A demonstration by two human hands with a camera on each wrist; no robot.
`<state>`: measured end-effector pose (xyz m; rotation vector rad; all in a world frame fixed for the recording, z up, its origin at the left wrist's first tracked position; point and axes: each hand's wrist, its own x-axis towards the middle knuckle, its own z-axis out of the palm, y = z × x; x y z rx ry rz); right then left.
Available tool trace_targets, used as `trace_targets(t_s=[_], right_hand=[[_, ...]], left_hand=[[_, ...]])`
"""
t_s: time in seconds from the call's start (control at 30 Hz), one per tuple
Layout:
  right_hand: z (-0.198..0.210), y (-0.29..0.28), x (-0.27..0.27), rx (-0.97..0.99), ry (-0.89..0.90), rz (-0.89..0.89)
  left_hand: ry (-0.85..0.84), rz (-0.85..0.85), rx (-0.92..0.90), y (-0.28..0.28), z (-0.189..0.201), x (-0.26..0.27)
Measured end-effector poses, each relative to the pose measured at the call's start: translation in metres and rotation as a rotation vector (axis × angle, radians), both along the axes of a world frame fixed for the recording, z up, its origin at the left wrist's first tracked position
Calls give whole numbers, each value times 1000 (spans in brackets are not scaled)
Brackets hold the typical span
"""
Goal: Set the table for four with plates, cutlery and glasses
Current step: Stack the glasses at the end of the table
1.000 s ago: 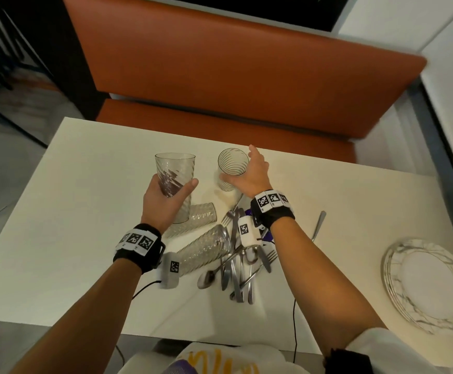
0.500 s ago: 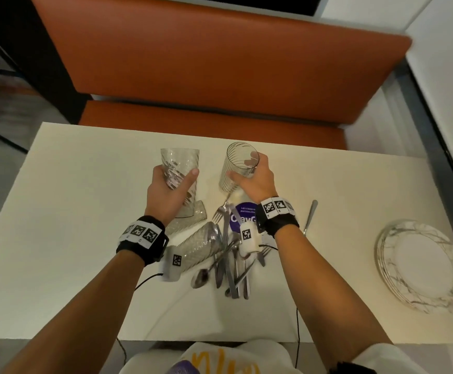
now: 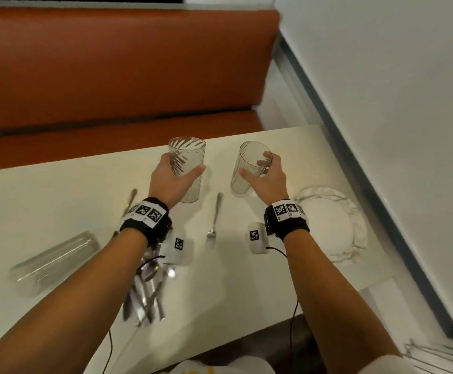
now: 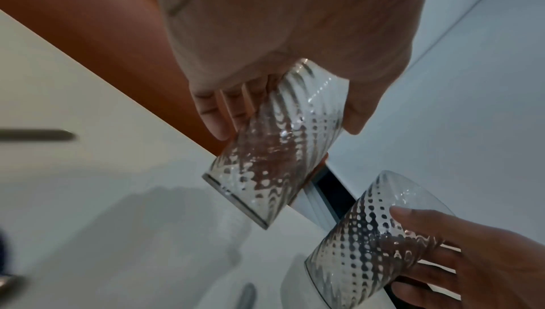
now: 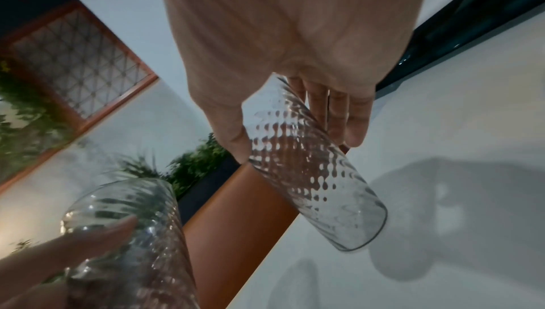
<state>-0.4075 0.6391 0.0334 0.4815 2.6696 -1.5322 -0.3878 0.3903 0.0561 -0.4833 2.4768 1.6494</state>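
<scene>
Head view: you look down and forward from above your forearms, across the white table (image 3: 58, 201) toward the orange bench (image 3: 117, 71) on the far side, wall at the right.

Left wrist view: set under your left hand (image 4: 283, 34), very near, facing along the palm to the far table edge and bench.

Right wrist view: same placement under your right hand (image 5: 294, 34), very near, facing far and leftward to a window (image 5: 76, 62).

Shared: all three catch both glasses, the left glass (image 3: 186, 171) and the right glass (image 3: 249, 168); each wrist view shows the other hand at its lower edge.

Dim, soft shadows, blurry edges
</scene>
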Motion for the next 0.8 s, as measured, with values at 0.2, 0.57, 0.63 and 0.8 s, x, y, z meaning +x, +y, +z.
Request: trace_targets(t_s=[0.2, 0.57, 0.63, 0.8], right_hand=[[-14, 129, -31, 49, -20, -159], [-46, 246, -81, 66, 27, -248], [-47, 255, -91, 36, 39, -243], [-49, 266, -103, 20, 65, -199]], left_hand=[[-44, -85, 11, 124, -24, -53], [-10, -232, -27, 270, -55, -109], [-8, -244, -37, 286, -59, -117], [7, -250, -49, 315, -64, -128]])
